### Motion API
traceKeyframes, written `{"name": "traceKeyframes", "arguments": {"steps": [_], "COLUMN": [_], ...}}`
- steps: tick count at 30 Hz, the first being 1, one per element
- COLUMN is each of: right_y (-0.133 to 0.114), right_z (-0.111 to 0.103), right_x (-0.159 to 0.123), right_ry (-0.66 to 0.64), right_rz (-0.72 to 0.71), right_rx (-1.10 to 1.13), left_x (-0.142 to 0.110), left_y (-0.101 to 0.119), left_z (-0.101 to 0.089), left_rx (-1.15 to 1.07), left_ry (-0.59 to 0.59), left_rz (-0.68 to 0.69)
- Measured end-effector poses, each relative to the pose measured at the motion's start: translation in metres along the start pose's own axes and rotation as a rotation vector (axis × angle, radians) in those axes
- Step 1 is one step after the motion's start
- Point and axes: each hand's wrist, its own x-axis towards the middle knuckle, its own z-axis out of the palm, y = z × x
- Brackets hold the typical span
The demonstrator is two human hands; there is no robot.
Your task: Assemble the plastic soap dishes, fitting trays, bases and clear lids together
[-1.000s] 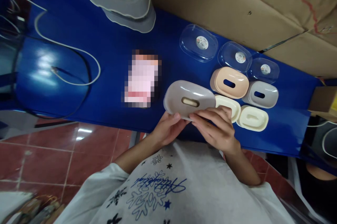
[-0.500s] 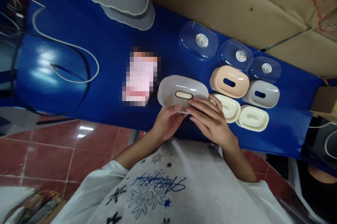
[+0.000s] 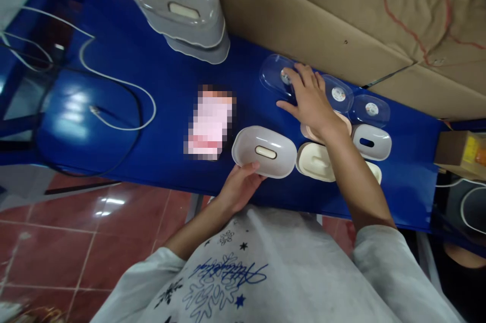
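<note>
My left hand [image 3: 241,186] grips the near rim of a grey oval plastic dish [image 3: 279,163], its thumb inside and its fingers below. A cream oval piece [image 3: 266,152] sits in the slot of the dish's floor. At the back of the table, my right hand [image 3: 309,100] reaches over a clear oval lid [image 3: 271,77] with a round label. Its thumb and fingers are spread over the lid's right side; whether they touch it I cannot tell. Under that wrist, a peach dish [image 3: 307,131] is partly hidden. A cream tray [image 3: 313,163] lies right of the grey dish.
Two more clear lids [image 3: 370,110] line the back edge, with a slotted grey dish [image 3: 374,142] before them. Stacked grey dishes under a clear lid [image 3: 201,1] stand at back left. A blurred-out flat object [image 3: 210,123] and white cable [image 3: 154,105] lie left.
My right hand has left the grey dish and moved up and away to the clear lid at the back. My left hand still holds the grey dish. The view has shifted slightly.
</note>
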Motion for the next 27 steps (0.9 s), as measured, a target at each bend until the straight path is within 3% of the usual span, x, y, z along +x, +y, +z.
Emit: {"name": "traceKeyframes", "arguments": {"steps": [5,8,10,13,16,23,27], "right_y": [-0.013,-0.031,-0.044,-0.061,-0.071,-0.069,-0.065], "right_z": [-0.014,-0.031,-0.037,-0.035,-0.025,-0.007,-0.002], "right_x": [-0.013,-0.046,-0.076,-0.116,-0.140,-0.151,-0.151], "right_ry": [0.054,0.130,0.107,0.056,0.071,0.113,0.135], "right_rz": [0.013,-0.064,-0.148,-0.203,-0.167,-0.188,-0.213], "right_rx": [0.138,0.249,0.322,0.360,0.354,0.360,0.429], "left_x": [0.004,0.006,0.006,0.006,0.007,0.008,0.005], "left_y": [0.001,0.003,0.006,0.009,0.010,0.005,0.003], "left_z": [0.001,0.003,0.004,0.006,0.009,0.007,0.006], "left_rx": [-0.032,-0.051,-0.052,-0.031,0.009,0.101,0.194], "left_ry": [-0.047,-0.117,-0.163,-0.214,-0.240,-0.188,-0.180], "left_rz": [-0.036,-0.058,-0.067,-0.055,-0.045,-0.016,0.064]}}
